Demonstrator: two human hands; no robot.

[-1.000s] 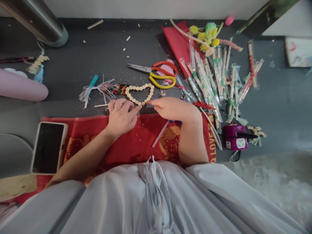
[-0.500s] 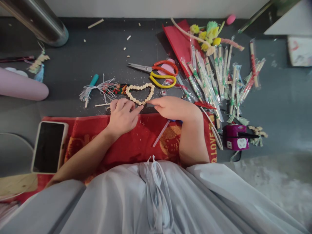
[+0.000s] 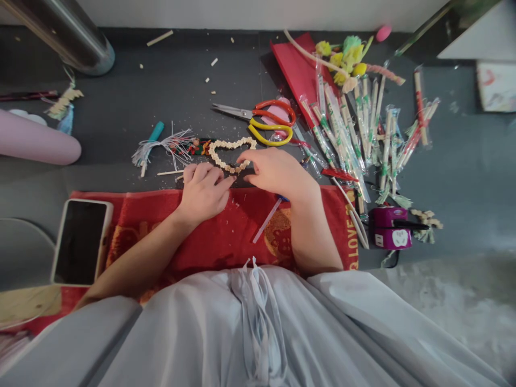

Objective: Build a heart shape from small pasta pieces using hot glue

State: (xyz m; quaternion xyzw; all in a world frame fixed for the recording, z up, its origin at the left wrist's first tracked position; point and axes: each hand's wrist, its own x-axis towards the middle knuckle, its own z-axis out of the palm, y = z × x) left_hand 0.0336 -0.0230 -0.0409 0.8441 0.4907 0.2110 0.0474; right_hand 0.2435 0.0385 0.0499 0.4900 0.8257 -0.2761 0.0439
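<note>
1. Starting at far left with a dark-screened phone (image 3: 81, 242), overlapping the left part of a red towel (image 3: 226, 242).
2. Passing a white fringe (image 3: 144, 153) and, just beside it, a teal tube (image 3: 155, 131) on the dark surface (image 3: 173, 80).
3. Reaching the left hand (image 3: 205, 192), palm down with fingers curled, one fingertip near the heart's lower edge; placed much as half a second ago. Cannot tell about any grip beneath.
4. Locating the cream, knobbly heart outline (image 3: 233, 145) on the dark surface, between both hands, just beyond the towel.
5. Seeing scissors (image 3: 249, 114) lying near, behind the heart.
6. Finding the right hand (image 3: 278, 171) changed: from a fingertip at the heart's lower point to arched, parted thumb and index, spanning and partly hiding the lower right edge. Probably shifting the hold there, without a settled pinch.
7. Ending with clear-wrapped sticks (image 3: 341, 134) and a purple box (image 3: 381, 219).
</note>
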